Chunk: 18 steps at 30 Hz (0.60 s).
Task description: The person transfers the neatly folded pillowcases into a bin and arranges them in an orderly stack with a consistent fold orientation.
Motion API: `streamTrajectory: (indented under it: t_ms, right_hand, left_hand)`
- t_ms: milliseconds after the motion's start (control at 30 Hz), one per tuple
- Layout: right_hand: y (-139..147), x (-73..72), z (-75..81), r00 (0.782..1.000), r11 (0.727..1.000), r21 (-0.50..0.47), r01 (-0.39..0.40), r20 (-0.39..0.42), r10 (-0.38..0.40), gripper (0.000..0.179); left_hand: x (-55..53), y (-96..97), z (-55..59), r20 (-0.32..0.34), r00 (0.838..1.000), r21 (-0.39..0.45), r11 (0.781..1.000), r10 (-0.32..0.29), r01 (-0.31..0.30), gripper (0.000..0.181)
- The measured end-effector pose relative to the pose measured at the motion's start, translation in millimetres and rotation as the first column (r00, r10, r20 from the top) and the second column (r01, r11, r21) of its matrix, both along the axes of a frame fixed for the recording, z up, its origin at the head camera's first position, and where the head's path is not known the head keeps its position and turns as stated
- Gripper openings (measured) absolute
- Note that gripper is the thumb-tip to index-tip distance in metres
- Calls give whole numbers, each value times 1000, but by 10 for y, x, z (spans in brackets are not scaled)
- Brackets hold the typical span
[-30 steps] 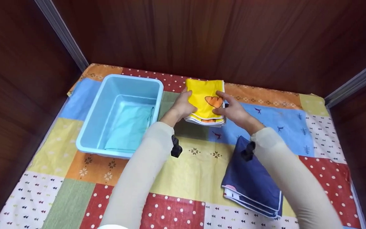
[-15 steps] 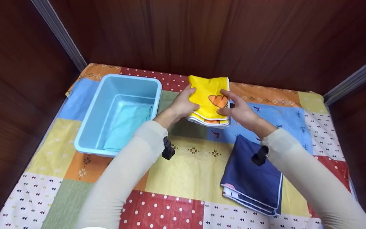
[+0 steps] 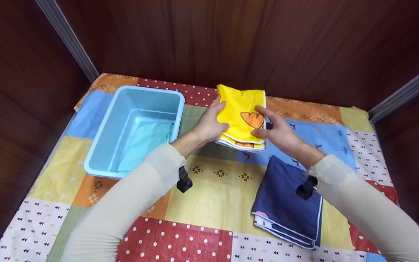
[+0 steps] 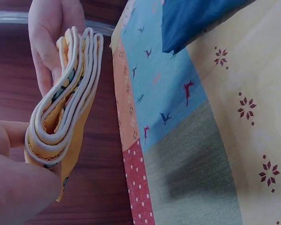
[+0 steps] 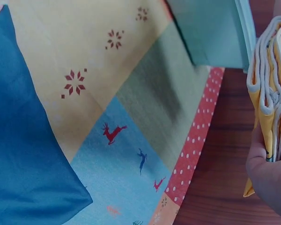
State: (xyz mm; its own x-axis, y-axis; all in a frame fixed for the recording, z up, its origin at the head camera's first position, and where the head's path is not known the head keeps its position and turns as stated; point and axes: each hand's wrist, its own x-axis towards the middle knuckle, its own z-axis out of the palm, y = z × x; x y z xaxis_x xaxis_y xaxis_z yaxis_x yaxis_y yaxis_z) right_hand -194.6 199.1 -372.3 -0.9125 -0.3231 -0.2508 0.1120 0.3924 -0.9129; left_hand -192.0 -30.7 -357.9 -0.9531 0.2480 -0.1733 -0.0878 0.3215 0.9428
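Observation:
Both hands hold a folded yellow cloth [image 3: 236, 109] with white edging and an orange carrot-like print, raised above the far part of the table. My left hand [image 3: 209, 122] grips its left side, thumb on top. On the opposite side my right hand [image 3: 276, 127] pinches it, with thumb and index finger on the upper face. Layered folds of the yellow cloth [image 4: 68, 103] show edge-on in the left wrist view, and again as a folded stack [image 5: 271, 93] in the right wrist view. The fingers underneath are hidden in the head view.
Left of the hands stands a light blue plastic bin [image 3: 102, 145] with a folded turquoise cloth [image 3: 147, 142] inside. A folded navy cloth [image 3: 287, 203] with white edging lies under the right forearm. A patchwork tablecloth [image 3: 202, 196] covers the table; dark wooden panels [image 3: 209, 40] enclose its sides and back.
The yellow cloth has shifted slightly to the right in both hands, and its top edge has tilted up a little. Both forearms have swung outward. The bin and navy cloth stay put.

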Motion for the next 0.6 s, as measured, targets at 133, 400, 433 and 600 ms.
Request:
streamTrajectory:
  t_ms: [133,400,433,600]
  right_hand:
    - [6,49,19,1000,1000,14,-4,-23,5,77]
    - [-3,164,51,999,1000,-3,-4,-45,4,76]
    - [-5,178,54,999,1000,-5,-6,-48,5,76]
    - [-17,243,58,997,1000,-23,-15,-75,13,76]
  left_hand:
    - [65,-31,12,-2,1000,37,999,-17,17,73]
    - [169,-81,6,-31,999,64,997,-41,43,72]
    - [185,-86,4,-31,999,61,997,-42,43,71]
    - [274,-111,13,-24,999,57,998,-38,39,70]
